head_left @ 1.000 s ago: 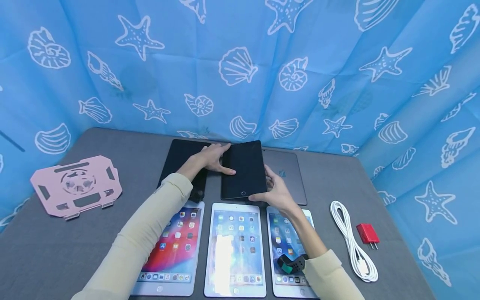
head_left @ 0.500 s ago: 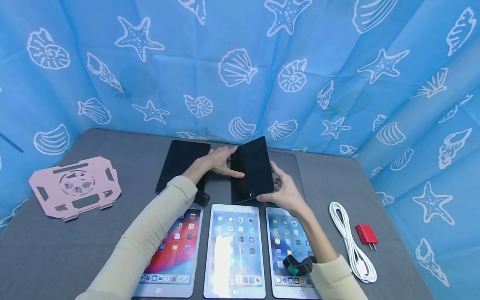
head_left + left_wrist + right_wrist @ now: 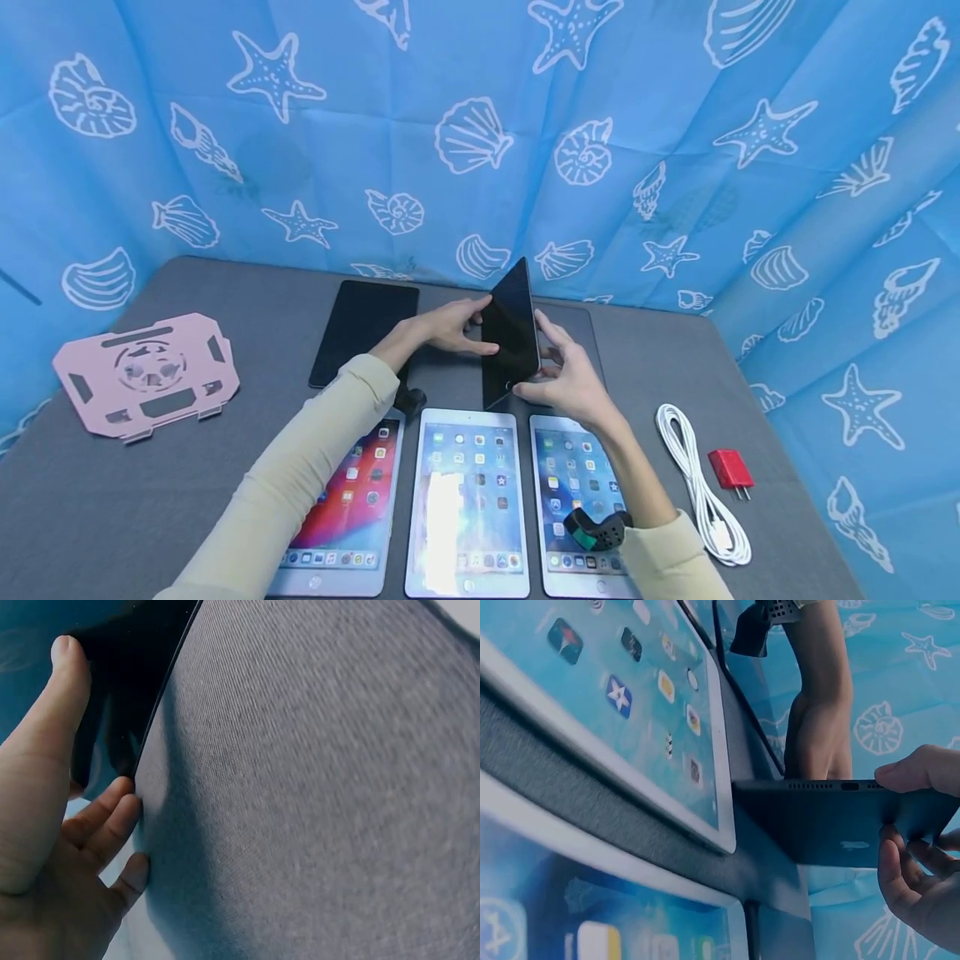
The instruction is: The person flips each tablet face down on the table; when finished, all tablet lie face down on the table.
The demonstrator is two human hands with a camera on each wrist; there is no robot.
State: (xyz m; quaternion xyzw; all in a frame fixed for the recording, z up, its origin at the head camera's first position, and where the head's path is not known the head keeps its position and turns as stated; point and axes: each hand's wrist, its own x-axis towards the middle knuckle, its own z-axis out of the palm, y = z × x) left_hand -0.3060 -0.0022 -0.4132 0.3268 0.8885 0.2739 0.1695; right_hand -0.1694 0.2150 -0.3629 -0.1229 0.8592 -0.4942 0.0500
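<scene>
Black tablet (image 3: 513, 329) at centre of head frame, steeply tilted, left long edge lower, screen facing frame left. Long axis runs bottom to top of frame; home-button end points toward bottom. Right hand (image 3: 573, 375) pinches it near lower right corner: thumb on port-end rim, fingers behind. Left hand (image 3: 453, 325) loosely spread, thumb over screen, fingertips at low edge; whether it bears weight, cannot tell. Likely light, stiff, slick, fragile; best held by opposite long rims.

The held tablet (image 3: 139, 637) is cut off — left wrist view.
</scene>
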